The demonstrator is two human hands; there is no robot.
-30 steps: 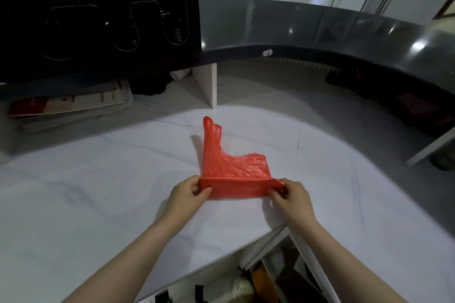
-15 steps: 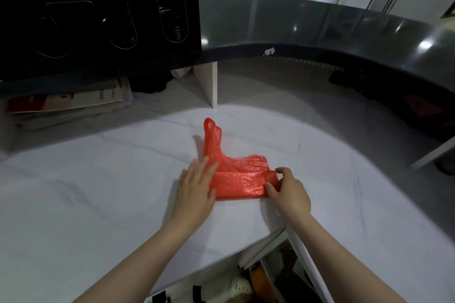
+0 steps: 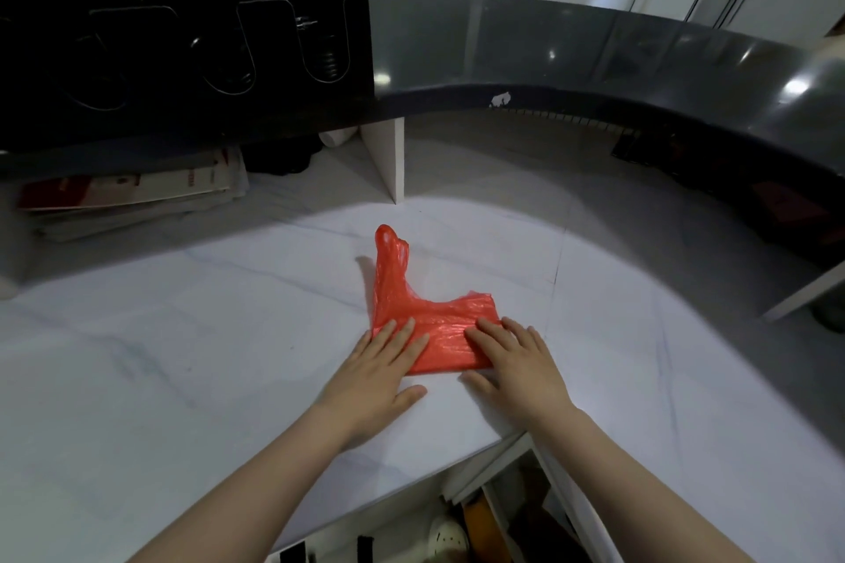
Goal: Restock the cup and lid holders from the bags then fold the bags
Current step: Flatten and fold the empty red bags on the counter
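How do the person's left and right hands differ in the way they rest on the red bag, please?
The left hand presses the left end of the bag, below the long handle; the right hand presses the right end, away from the handle. The left hand points up and right, the right hand up and left. Both lie flat and open, thumbs on the counter.

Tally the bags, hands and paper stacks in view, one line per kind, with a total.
Red bag: 1
Hands: 2, the left hand and the right hand, both flat on the bag
Paper stack: 1, under the dark shelf
Total: 4
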